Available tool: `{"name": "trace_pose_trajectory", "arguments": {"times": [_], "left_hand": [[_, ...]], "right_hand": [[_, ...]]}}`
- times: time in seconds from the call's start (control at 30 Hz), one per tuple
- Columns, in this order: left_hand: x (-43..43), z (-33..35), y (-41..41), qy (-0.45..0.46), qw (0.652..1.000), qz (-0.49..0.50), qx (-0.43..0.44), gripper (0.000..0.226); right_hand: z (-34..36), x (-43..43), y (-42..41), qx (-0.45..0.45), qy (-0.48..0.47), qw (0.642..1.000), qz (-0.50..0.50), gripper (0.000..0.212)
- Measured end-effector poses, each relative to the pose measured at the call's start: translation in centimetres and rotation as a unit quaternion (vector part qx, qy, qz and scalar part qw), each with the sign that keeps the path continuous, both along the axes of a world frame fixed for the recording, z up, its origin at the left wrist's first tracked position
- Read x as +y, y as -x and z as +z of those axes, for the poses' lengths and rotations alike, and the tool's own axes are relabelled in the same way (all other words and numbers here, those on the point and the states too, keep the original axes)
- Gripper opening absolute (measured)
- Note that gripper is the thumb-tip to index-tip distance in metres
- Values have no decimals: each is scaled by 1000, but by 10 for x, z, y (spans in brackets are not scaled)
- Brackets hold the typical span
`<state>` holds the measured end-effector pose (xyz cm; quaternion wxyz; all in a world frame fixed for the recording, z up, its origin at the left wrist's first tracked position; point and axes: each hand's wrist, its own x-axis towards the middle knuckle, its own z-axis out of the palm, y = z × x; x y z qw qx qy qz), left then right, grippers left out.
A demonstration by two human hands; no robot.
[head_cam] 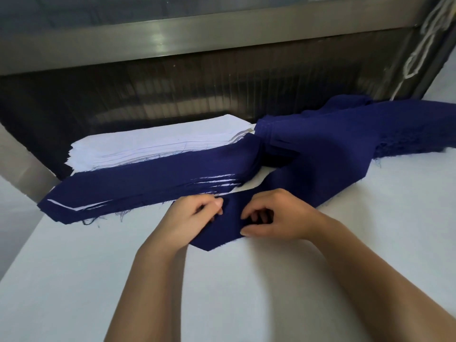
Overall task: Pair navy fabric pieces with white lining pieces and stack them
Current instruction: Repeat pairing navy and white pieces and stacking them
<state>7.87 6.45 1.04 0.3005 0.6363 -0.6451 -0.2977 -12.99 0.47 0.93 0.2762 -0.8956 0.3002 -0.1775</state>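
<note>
Hands side by side on near end of long navy fabric strip with pointed tip (229, 227), forearms in from bottom edge. Left hand (195, 215): fingers curled, pinched strip's left edge. Right hand (274, 218): fingers curled down onto strip, thumb flat along its right edge. Lay diagonally on white table (222, 304), far end toward loose navy fabric pile (340, 129). Just left: frayed stack of navy pieces interleaved with white lining (148, 186); behind that, stack of white lining pieces (153, 141).

Open tabletop (234, 292) before fabric stacks (148, 178)
</note>
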Motion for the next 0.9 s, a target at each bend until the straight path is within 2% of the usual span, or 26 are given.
{"name": "trace_pose_trajectory", "arguments": {"times": [0.13,0.27,0.37,0.53,0.7,0.8,0.9], "left_hand": [[-5,-5,-13,-33,997,42,-59,18],[-2,-7,-30,-70,992,91,-54,37],[2,-5,-43,-91,983,151,-41,41],[6,-4,-53,-71,968,228,-74,35],[3,-7,-58,-44,959,270,-71,25],[4,-5,-67,1,937,345,-44,18],[0,1,-73,69,900,429,-40,12]], "right_hand": [[-2,-7,7,-50,78,991,-96,13],[-3,-23,26,-8,74,974,-213,12],[-4,-29,33,68,30,969,-236,12],[-6,-29,31,96,-6,966,-239,28],[-3,-25,28,104,0,966,-237,23],[-2,-22,26,57,-3,967,-249,24],[7,-22,18,-54,5,967,-250,19]]}}
